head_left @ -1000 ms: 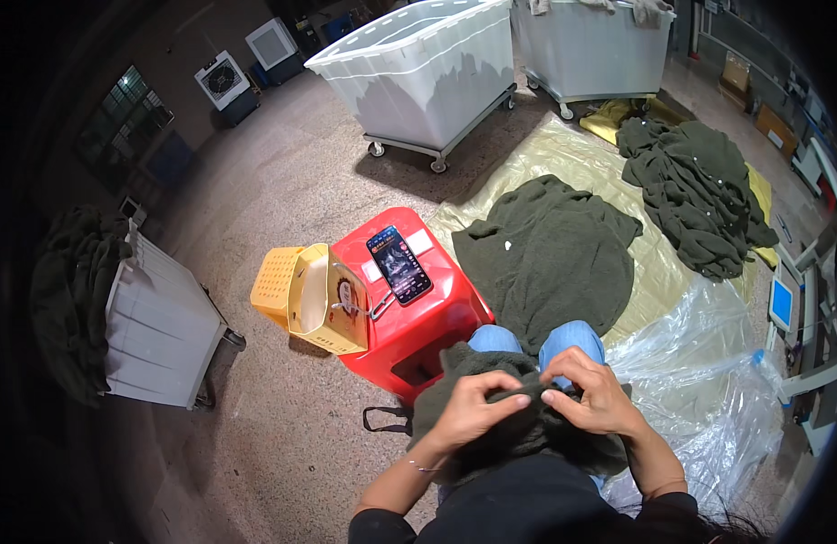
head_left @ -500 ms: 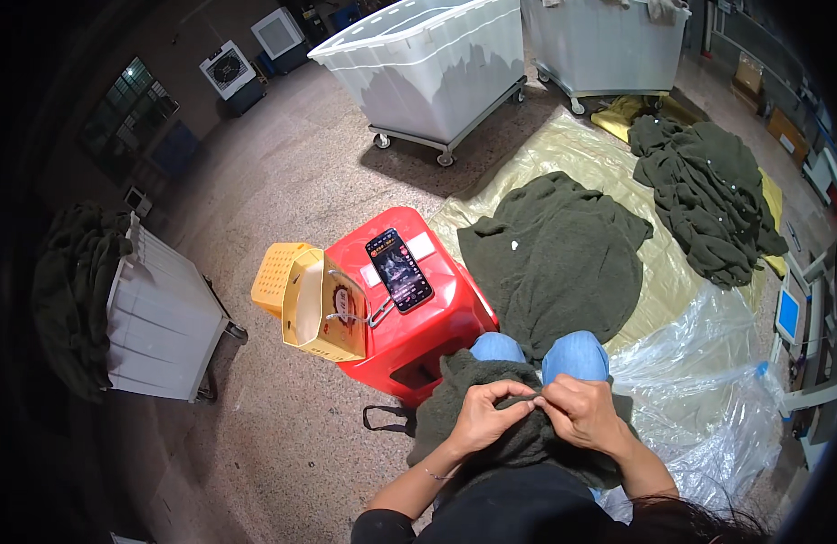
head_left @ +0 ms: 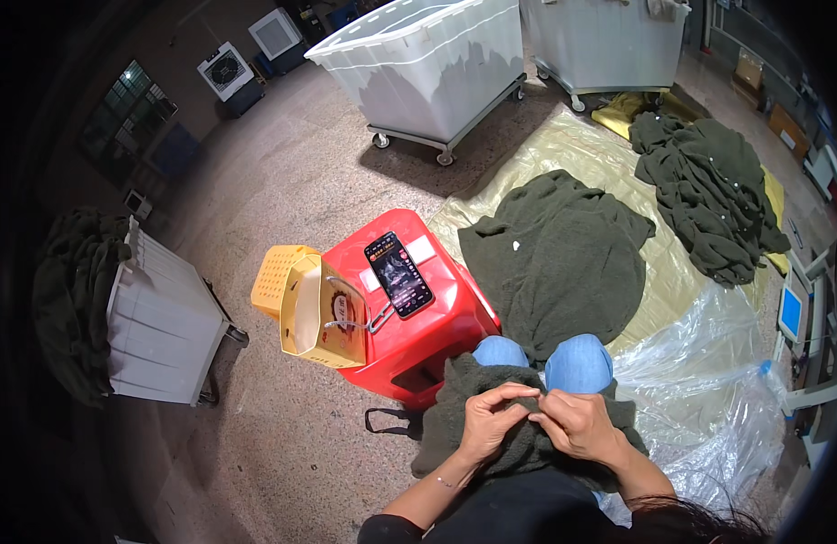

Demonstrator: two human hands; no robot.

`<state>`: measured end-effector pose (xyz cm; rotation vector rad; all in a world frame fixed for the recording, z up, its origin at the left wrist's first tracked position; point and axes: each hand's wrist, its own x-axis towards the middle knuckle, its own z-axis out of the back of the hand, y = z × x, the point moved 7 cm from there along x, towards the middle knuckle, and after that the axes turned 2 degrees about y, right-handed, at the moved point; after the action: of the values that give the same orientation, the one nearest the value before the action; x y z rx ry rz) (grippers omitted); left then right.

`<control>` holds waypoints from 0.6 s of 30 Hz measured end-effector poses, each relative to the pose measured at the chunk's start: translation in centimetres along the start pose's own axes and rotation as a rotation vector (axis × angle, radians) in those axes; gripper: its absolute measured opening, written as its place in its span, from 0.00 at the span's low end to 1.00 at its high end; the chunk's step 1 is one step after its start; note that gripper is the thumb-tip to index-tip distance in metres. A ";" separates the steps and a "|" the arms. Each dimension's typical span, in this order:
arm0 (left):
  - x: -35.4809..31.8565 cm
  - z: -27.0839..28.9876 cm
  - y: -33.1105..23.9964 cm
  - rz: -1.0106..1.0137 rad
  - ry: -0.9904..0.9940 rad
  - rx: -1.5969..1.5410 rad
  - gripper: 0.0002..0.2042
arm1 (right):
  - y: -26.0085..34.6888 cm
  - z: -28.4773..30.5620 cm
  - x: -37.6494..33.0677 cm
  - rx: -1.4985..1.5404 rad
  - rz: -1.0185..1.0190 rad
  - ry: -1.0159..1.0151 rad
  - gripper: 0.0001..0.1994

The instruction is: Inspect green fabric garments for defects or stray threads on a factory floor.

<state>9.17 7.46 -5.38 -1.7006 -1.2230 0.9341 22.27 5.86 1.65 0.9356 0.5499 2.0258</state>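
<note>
A dark green fleece cloth [head_left: 452, 396] lies bunched across my lap, over both jean-clad knees. My left hand [head_left: 491, 419] pinches a bit of it between thumb and fingertips. My right hand [head_left: 577, 422] is closed opposite, its fingertips almost meeting the left ones over the same bit of cloth. Whether something small sits between the fingertips is too fine to make out. Just beyond my knees, another dark green fleece piece [head_left: 563, 258] is spread on a yellowish plastic sheet, with a small white speck on it.
On my left stands a red stool [head_left: 450, 295] carrying a lit phone [head_left: 399, 275] and a yellow paper box [head_left: 300, 313]. Clear plastic [head_left: 699, 399] lies to my right. More green cloth [head_left: 708, 199] is heaped farther off. Wheeled bins [head_left: 436, 82] stand ahead, another [head_left: 160, 335] at left.
Both hands stay together over the lap cloth, with small shifts of the fingers. The left wrist has moved slightly right. The view has tilted a little; the things around stand as before.
</note>
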 end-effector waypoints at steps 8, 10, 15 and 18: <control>0.0 0.3 -1.4 -0.022 0.210 0.294 0.06 | -0.3 0.6 -0.2 -0.020 0.003 -0.013 0.08; 0.0 0.2 -1.0 0.001 0.225 0.300 0.06 | -0.3 0.5 -0.3 -0.009 0.003 -0.018 0.08; 0.0 0.6 0.0 0.067 0.010 0.054 0.08 | -0.3 0.1 -0.1 0.027 0.019 -0.007 0.08; -0.3 1.2 1.0 0.060 -0.149 -0.089 0.09 | 0.1 -0.4 0.2 0.003 0.056 0.023 0.09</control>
<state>8.31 7.20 -6.73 -1.7719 -1.3342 1.0726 21.86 5.98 1.56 0.9408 0.5447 2.0886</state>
